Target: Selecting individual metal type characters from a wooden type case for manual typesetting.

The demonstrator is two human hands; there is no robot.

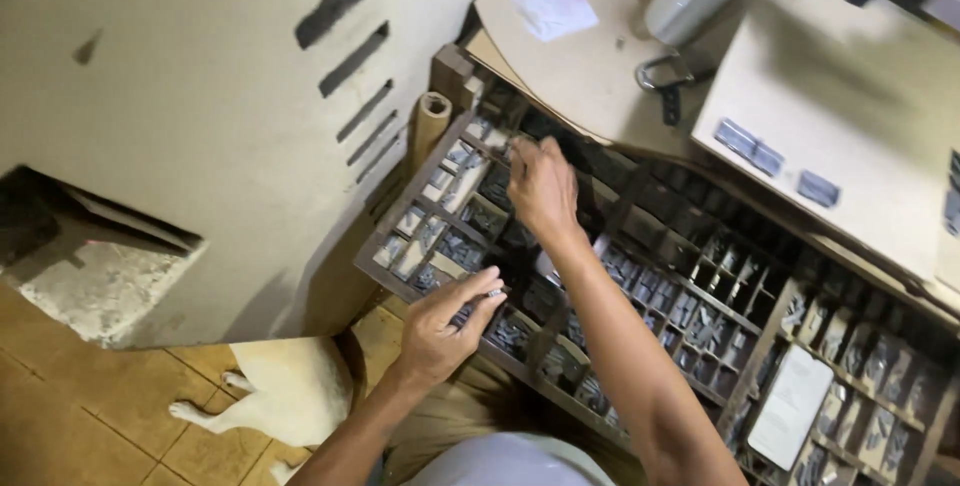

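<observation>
Head view: your right hand (540,186) reaches into a far-left compartment of the wooden type case (770,346), fingers pinched together, likely on a small metal piece, though I can't tell for sure. Your left hand (445,326) sits at the case's near edge, clamped on a short row of metal type pieces (478,303), held level so they stay lined up.

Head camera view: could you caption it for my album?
Right hand reaches into a compartmented type case while left hand holds small metal pieces.
</observation>
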